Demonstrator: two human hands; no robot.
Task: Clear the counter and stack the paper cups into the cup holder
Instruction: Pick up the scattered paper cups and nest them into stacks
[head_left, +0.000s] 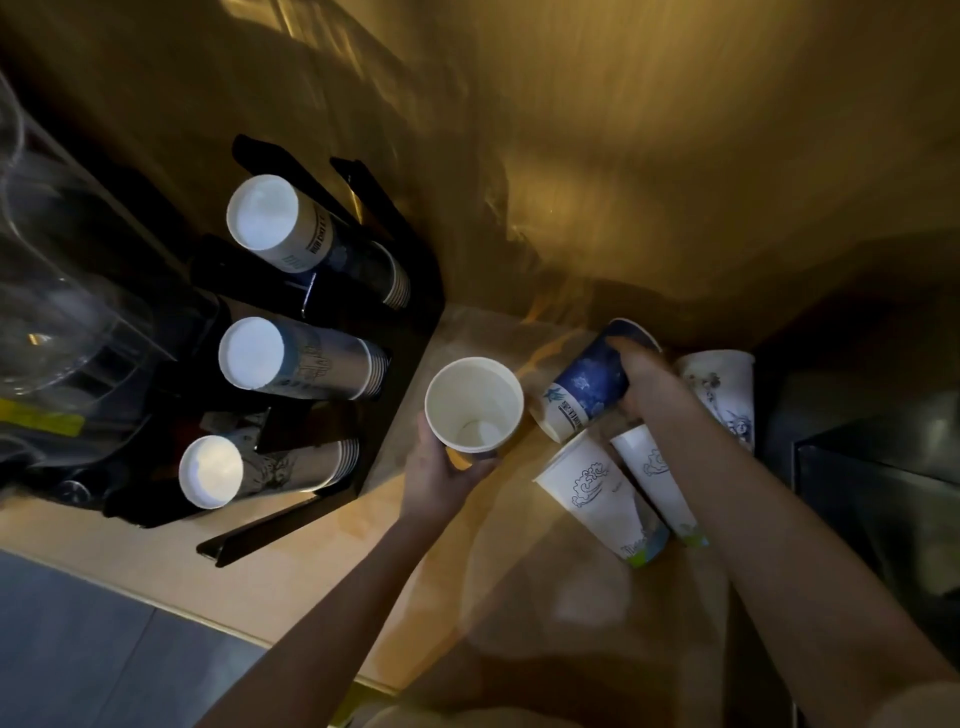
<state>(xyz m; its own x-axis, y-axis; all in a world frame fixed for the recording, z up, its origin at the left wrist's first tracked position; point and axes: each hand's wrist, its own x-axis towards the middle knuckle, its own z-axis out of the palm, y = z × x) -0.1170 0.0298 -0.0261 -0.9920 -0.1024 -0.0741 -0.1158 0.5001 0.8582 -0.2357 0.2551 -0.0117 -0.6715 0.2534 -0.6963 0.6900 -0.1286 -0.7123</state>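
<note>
**Partway through: stacks in the holder, cups still on the counter**

At the left of the frame we see the black cup holder (410, 312) already carrying three stacks (291, 358) of nested cups, lying tilted with their white bottoms toward us. We judge that part of the job as done, though we cannot tell how many cups each stack holds.

At centre, our left hand (441, 467) grips a white cup (475, 405) from below, mouth up and empty, held above the counter (322, 561) just right of the holder. To its right, our right hand (639, 379) is closed around a blue cup (587, 389) that leans on its side.

Three more white cups remain in the right-centre of the frame: two printed ones (602, 499) below the blue cup, partly under the right forearm, and a taller one (722, 389) behind the right hand.

So we reckon five cups are still out of the holder, two of them in hand. What is left is to nest these and slide them into the holder.
</note>
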